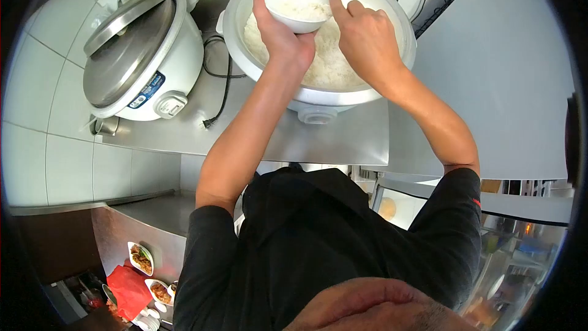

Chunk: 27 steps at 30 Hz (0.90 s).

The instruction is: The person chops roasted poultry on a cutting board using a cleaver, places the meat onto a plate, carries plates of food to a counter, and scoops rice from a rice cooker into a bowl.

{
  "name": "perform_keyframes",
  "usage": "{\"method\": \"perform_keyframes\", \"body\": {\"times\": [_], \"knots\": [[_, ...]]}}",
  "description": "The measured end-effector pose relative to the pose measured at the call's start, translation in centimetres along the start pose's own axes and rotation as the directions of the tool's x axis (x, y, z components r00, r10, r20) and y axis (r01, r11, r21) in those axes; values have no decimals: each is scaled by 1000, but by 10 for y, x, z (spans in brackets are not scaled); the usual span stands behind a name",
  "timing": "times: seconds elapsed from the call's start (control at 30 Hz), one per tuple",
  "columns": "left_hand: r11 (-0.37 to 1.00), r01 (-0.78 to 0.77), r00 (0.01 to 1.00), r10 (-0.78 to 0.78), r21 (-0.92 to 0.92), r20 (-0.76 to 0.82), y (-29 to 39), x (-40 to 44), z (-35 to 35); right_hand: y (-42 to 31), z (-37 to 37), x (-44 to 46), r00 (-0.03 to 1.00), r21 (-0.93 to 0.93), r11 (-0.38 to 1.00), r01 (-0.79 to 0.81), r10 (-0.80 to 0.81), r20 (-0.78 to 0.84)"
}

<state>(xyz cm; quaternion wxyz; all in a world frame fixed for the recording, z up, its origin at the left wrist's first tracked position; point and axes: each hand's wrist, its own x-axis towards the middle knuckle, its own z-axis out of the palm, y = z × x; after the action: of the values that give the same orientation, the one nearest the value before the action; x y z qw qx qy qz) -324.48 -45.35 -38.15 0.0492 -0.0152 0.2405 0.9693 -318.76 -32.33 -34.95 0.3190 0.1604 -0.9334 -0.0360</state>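
My left hand (285, 40) cups a white bowl (301, 26) from below and from its left side. Cooked white rice (309, 7) lies in the bowl, which is over a large open rice cooker (245, 64). More white rice (327, 64) spreads inside the cooker. My right hand (367, 37) is at the bowl's right rim, its fingers curled and the index finger towards the bowl. Whatever those fingers grip is hidden or blends in with the white rice.
A second rice cooker (141, 61) with a tilted metal lid (131, 18) stands at left on the steel counter (343, 138). A black power cord (228, 86) lies between the cookers. Behind, at lower left, are dishes of food (141, 258) and a red cloth-like item (128, 292).
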Motion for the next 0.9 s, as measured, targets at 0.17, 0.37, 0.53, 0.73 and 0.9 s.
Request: {"method": "perform_keyframes", "body": {"times": [0.17, 0.37, 0.53, 0.73, 0.9], "knots": [[999, 39, 996, -38, -6, 85, 5, -5, -8, 13, -12, 2, 998, 102, 994, 38, -33, -54], [994, 102, 987, -97, -29, 128, 13, -8, -16, 16, -19, 5, 981, 230, 953, 196, -192, -40], [997, 53, 991, -45, -64, 125, 20, -11, -20, 4, -33, 9, 991, 314, 941, 128, -134, -2], [980, -151, 986, 159, -131, 58, 30, -9, -17, -2, -33, 6, 982, 297, 936, -190, 186, 43], [953, -281, 958, 285, -113, 20, 24, -2, -18, -35, -34, -2, 993, 344, 932, -115, 108, 39]]}}
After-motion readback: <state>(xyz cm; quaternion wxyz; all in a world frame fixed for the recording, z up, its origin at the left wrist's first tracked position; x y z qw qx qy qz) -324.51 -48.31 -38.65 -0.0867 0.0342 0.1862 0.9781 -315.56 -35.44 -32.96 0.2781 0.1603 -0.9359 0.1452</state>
